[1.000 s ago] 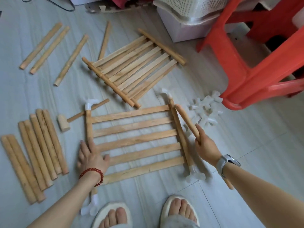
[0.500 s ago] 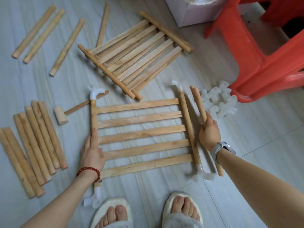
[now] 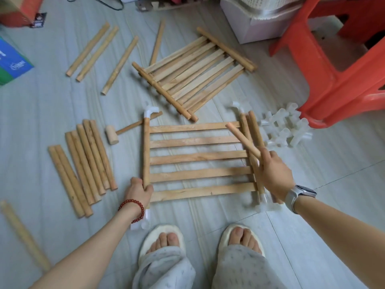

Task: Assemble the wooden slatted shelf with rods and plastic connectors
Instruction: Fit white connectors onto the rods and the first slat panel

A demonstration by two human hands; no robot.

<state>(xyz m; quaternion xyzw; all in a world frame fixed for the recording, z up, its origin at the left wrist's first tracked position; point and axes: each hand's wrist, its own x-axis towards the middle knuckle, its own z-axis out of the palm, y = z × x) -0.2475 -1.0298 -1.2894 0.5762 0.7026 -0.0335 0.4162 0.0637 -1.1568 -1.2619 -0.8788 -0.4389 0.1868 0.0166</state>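
Your left hand (image 3: 139, 192) is closed around the left rail of the pale wooden 5-slat panel (image 3: 198, 158), lying on the grey floor (image 3: 41, 105) in front of your feet. Your right hand (image 3: 273, 176) pinches 1 loose round wooden rod (image 3: 242, 140), angled toward 10 o'clock above the slats. The clear plastic connectors (image 3: 286, 130) lie at 2 o'clock. Risk: lifting the panel from 1 rail could twist it and pop a corner connector (image 3: 151, 111) loose.
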